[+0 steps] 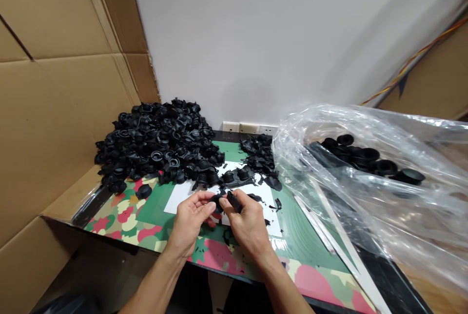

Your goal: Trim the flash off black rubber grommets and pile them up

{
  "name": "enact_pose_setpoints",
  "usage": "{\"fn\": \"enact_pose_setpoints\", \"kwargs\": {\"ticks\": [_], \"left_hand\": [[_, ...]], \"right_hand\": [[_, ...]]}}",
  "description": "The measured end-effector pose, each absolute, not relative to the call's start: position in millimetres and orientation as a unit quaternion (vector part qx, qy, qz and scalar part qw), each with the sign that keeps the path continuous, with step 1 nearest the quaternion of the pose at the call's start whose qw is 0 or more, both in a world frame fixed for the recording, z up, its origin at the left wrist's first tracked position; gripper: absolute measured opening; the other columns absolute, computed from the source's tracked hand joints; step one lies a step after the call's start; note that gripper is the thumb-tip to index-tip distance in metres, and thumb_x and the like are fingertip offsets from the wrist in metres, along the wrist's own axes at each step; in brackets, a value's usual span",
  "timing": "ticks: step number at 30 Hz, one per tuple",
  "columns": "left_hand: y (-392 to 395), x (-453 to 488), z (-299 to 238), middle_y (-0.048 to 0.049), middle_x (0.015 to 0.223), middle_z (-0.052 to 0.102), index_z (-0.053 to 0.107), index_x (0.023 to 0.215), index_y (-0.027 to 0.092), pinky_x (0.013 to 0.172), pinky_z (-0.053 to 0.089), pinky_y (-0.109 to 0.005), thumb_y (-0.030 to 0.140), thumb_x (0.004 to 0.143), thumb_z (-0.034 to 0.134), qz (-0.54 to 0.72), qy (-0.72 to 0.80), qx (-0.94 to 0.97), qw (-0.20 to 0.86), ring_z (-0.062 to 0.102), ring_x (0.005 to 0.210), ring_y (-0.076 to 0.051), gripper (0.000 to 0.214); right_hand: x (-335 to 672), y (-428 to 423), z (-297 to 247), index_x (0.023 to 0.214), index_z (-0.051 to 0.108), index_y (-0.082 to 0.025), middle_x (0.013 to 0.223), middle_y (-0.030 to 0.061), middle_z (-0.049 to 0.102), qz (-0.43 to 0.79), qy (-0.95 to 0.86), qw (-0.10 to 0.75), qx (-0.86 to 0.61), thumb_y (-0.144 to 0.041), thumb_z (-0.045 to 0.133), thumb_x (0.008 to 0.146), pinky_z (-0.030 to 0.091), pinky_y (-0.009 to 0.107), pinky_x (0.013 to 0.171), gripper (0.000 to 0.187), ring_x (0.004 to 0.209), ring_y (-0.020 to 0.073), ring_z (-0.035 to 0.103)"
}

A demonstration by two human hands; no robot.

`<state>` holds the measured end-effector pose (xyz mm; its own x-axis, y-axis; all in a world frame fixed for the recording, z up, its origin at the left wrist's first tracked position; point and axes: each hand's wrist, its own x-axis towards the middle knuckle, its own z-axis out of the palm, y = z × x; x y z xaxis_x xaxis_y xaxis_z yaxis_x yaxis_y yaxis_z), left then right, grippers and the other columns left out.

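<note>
In front of me, over the sheet of white paper (175, 201), my two hands meet. My left hand (188, 221) pinches a small round black rubber part (217, 202) between thumb and fingers. Closed round a short black tool with a flat handle (234, 202), my right hand (248, 226) presses its thumb near that part; the tool's tip is hidden. Just behind the hands lie ribbed rubber parts with ragged flash (228, 177). Black scraps (278, 204) are scattered on the paper.
A large heap of black rubber parts (157, 143) rises at the back left beside a cardboard wall (73, 85). Torn black trimmings (258, 153) are piled at the back. On the right, a clear plastic bag (321, 114) holds several ribbed parts (369, 155), near white strips (340, 250).
</note>
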<state>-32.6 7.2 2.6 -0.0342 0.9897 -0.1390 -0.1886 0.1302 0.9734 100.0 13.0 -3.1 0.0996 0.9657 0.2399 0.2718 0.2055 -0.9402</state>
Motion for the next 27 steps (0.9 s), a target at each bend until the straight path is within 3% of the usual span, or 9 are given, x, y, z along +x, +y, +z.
{"fn": "enact_pose_setpoints", "kwargs": {"ticks": [5, 11, 14, 19, 23, 27], "left_hand": [[6.6, -25.2, 7.4, 0.0025, 0.059, 0.059, 0.063, 0.093, 0.012, 0.036, 0.029, -0.016, 0.030, 0.061, 0.077, 0.538, 0.494, 0.367, 0.576, 0.048, 0.038, -0.006, 0.039], [5.1, -24.0, 14.5, 0.0003, 0.069, 0.061, 0.065, 0.090, 0.010, 0.035, 0.017, -0.016, 0.026, 0.053, 0.080, 0.559, 0.478, 0.305, 0.605, 0.037, 0.031, 0.001, 0.044], [3.0, -25.3, 15.3, -0.0014, 0.072, 0.062, 0.067, 0.090, 0.009, 0.034, 0.014, -0.016, 0.025, 0.053, 0.081, 0.555, 0.468, 0.295, 0.621, 0.031, 0.029, 0.004, 0.043], [0.6, -27.0, 16.9, 0.0052, 0.054, 0.053, 0.068, 0.090, 0.009, 0.034, 0.017, -0.016, 0.025, 0.054, 0.082, 0.547, 0.452, 0.298, 0.639, 0.032, 0.029, 0.002, 0.042], [2.5, -27.2, 19.6, 0.0065, 0.045, 0.049, 0.065, 0.075, 0.010, 0.035, 0.024, -0.016, 0.026, 0.049, 0.084, 0.554, 0.469, 0.283, 0.627, 0.037, 0.030, -0.002, 0.035], [3.7, -27.3, 21.4, 0.0084, 0.041, 0.046, 0.062, 0.074, 0.012, 0.034, 0.026, -0.017, 0.026, 0.048, 0.084, 0.553, 0.483, 0.270, 0.623, 0.036, 0.029, -0.003, 0.037]], "right_hand": [[99.2, 11.5, 0.9, 0.058, 0.047, -0.020, 0.053, -0.0041, 0.044, 0.387, -0.554, 0.509, -0.533, -0.035, 0.052, 0.076, 0.032, 0.023, 0.048, 0.024, 0.052, 0.0120, 0.038], [97.2, 11.1, -0.9, 0.060, 0.052, -0.019, 0.054, -0.0039, 0.044, 0.448, -0.508, 0.511, -0.529, -0.037, 0.055, 0.070, 0.033, 0.025, 0.049, 0.022, 0.052, 0.0123, 0.038], [98.2, 12.1, -5.0, 0.061, 0.054, -0.018, 0.054, -0.0033, 0.047, 0.501, -0.476, 0.513, -0.509, -0.038, 0.060, 0.067, 0.035, 0.025, 0.051, 0.022, 0.052, 0.0124, 0.040], [100.2, 11.7, -9.9, 0.065, 0.056, -0.018, 0.054, -0.0050, 0.044, 0.558, -0.454, 0.519, -0.462, -0.039, 0.065, 0.066, 0.031, 0.024, 0.045, 0.024, 0.047, 0.0100, 0.036], [97.5, 4.9, -12.3, 0.071, 0.051, -0.020, 0.058, -0.0055, 0.044, 0.475, -0.488, 0.569, -0.461, -0.031, 0.063, 0.073, 0.031, 0.023, 0.043, 0.016, 0.047, 0.0095, 0.036], [94.1, -0.8, -16.7, 0.071, 0.052, -0.021, 0.068, -0.0006, 0.051, 0.232, -0.613, 0.622, -0.430, -0.017, 0.056, 0.083, 0.042, 0.026, 0.056, 0.013, 0.062, 0.0138, 0.050]]}}
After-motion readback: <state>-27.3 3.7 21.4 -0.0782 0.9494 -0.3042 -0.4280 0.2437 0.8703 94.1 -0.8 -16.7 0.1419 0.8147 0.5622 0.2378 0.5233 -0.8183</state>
